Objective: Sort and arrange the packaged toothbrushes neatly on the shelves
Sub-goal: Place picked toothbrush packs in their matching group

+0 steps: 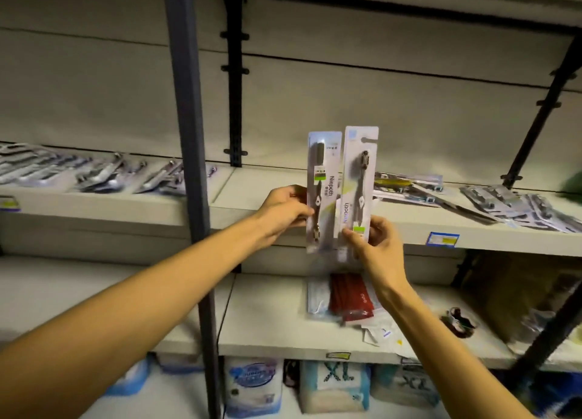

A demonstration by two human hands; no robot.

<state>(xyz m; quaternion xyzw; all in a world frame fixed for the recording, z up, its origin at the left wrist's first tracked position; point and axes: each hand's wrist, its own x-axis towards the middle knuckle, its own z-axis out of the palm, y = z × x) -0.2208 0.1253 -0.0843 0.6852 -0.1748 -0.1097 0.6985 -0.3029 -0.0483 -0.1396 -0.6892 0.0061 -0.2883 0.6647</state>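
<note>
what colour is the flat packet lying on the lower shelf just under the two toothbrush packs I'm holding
Dark red, seen in the head view.

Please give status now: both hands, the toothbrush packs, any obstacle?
Left hand grips left pack. Right hand pinches right pack. Both upright, before middle shelf. No obstacle visible.

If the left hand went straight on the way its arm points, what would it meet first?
Probably the front edge of the grey middle shelf, just behind the left hand and its upright clear-and-white toothbrush pack; depth is unclear.
</note>
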